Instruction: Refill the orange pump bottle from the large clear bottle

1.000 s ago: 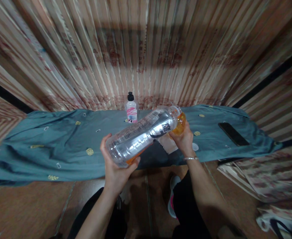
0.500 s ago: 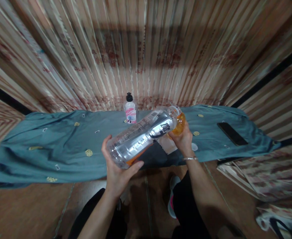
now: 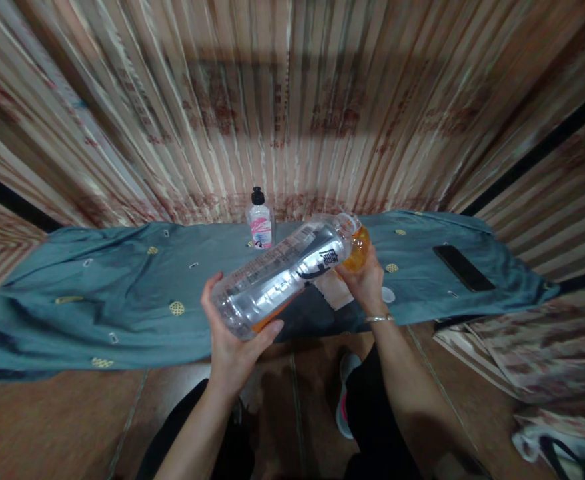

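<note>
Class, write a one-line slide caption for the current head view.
Left hand holds a tilted clear bottle; right hand holds an amber container.

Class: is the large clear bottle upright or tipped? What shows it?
Tipped: the large bottle slants, base in the left hand, neck by the orange container.

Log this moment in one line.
left hand: clear bottle, tilted, by its base | right hand: amber container, at bottle mouth | cloth: black-capped bottle, phone
</note>
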`<state>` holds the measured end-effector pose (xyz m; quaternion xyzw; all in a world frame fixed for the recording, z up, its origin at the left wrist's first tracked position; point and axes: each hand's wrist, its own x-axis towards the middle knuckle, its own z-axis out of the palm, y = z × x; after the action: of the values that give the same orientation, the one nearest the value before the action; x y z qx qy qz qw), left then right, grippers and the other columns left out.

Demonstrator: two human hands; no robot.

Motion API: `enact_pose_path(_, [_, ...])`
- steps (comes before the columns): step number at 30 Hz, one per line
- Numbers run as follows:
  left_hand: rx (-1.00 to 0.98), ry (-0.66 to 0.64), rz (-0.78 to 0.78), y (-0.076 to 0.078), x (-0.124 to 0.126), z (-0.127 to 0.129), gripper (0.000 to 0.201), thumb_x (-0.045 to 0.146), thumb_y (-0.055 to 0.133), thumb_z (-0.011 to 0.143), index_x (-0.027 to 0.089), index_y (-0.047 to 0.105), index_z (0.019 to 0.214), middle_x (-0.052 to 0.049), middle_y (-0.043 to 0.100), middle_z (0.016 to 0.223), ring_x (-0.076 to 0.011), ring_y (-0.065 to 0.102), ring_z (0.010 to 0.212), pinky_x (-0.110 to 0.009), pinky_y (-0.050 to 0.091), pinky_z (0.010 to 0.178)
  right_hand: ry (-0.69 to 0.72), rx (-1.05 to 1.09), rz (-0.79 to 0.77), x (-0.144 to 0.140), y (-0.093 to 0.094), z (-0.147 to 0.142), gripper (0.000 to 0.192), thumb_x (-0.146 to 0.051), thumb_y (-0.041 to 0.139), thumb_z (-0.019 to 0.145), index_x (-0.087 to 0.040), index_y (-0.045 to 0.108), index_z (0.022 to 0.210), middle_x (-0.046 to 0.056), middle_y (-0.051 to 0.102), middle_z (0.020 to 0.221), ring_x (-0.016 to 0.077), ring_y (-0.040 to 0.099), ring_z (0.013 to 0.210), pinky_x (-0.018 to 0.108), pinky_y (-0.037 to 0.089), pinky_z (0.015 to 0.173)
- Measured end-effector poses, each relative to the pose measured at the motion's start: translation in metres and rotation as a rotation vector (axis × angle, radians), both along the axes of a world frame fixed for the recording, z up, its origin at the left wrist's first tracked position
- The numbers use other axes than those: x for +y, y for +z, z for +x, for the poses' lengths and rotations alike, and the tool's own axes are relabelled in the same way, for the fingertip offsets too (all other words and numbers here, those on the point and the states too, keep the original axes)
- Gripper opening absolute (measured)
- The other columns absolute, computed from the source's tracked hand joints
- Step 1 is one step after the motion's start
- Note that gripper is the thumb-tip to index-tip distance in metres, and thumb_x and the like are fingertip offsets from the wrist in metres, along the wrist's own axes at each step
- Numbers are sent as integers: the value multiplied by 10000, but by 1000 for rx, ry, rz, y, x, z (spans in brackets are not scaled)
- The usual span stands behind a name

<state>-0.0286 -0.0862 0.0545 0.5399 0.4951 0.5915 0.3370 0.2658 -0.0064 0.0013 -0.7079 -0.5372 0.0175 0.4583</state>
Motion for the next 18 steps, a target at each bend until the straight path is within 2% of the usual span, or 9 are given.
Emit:
enact_pose_path(3, [71, -38, 45, 2, 1, -2, 1124, 436, 996, 631, 253, 343, 1527, -136, 620, 1366, -324, 710, 1224, -502, 579, 1103, 21, 23, 10, -1, 1, 0, 843, -485, 756, 816, -103, 506, 1524, 227, 739, 1376, 383, 735, 1264, 564, 610, 1086])
enact_pose_path(7, [28, -12, 86, 0, 3, -2, 1106, 407, 1002, 587, 259, 386, 1494, -117, 611, 1348, -306, 716, 1178, -470, 597, 1061, 7, 21, 20, 0, 0, 0, 836, -498, 751, 809, -129, 512, 1521, 209, 745, 1395, 376, 743, 1250, 569, 610, 1089])
enact_pose_path(12, [-96, -81, -47, -4, 5, -4, 1182, 350, 1042, 503, 290, 408, 1499, -115, 579, 1421, -343, 659, 1292, -479, 614, 1054, -21, 3, -1, 0, -1, 0, 857, -479, 747, 783, -111, 510, 1520, 217, 752, 1372, 378, 745, 1259, 549, 619, 1090])
enact_pose_path(18, [-246, -64, -116, 5, 1, 1, 1164, 371, 1063, 478, 287, 442, 1458, -105, 594, 1413, -360, 646, 1323, -472, 639, 1036, -15, 6, 5, 0, -3, 2, 866, -463, 774, 772, -115, 514, 1521, 214, 754, 1377, 387, 750, 1246, 575, 623, 1080])
